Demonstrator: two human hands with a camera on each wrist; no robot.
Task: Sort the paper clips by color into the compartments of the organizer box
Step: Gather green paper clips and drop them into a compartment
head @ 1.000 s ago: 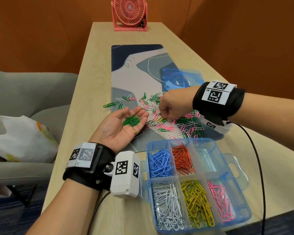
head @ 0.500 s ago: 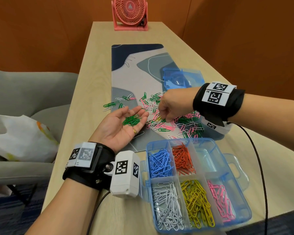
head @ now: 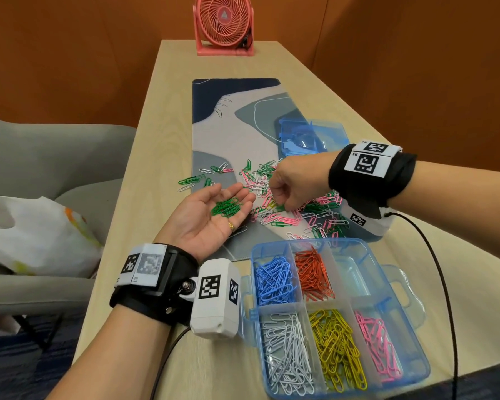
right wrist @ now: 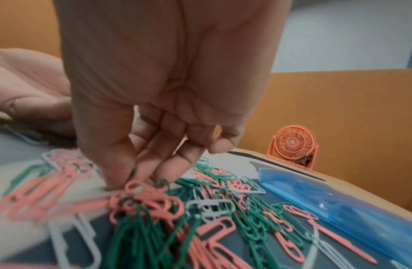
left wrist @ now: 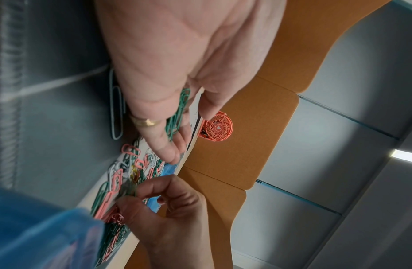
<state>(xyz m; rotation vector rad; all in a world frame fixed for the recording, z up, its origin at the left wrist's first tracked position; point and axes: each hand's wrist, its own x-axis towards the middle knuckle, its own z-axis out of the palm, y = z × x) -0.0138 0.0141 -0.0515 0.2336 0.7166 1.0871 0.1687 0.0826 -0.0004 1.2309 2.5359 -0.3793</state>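
The organizer box (head: 410, 298), clear blue plastic, stands on the wooden table (head: 168, 93) at its near end and serves as the landmark. Its far-left compartment holds blue clips (head: 272, 280), the one beside it orange clips (head: 313, 277), and the far-right compartment (head: 355, 272) shows only bare plastic. The near row holds white clips (head: 287, 352), yellow clips (head: 337, 347) and pink clips (head: 377, 345), from left to right.

Just beyond the box, on a grey and navy desk mat (head: 234, 125), lies the unsorted pile (head: 309, 215) of green, pink and white clips, with one yellow one among them. A few stray clips (head: 192, 180) lie further left of the pile.

The left hand (head: 211, 217) lies palm up to the far left of the box, fingers relaxed and nearly straight, cradling a bundle of green clips (head: 227, 207); a gold ring (head: 231, 226) sits on one finger. The right hand (head: 293, 186) hovers over the pile beyond the box, fingers curled down, thumb and fingertips (right wrist: 140, 174) pinching at the clips. The right wrist view shows a green clip between them, though the grip is blurred.

Beyond the pile rests the box's blue lid (head: 312, 137). At the far end of the table stands a coral desk fan (head: 224, 24) with a small triangle mark at its hub. Both wrists carry black bands with square black-and-white code tags; small letters read "R5" on the right band (head: 367, 166), while those on the left band (head: 145, 267) are too small to read. Left of the table are a grey chair (head: 55, 157) and a white plastic bag (head: 32, 235).
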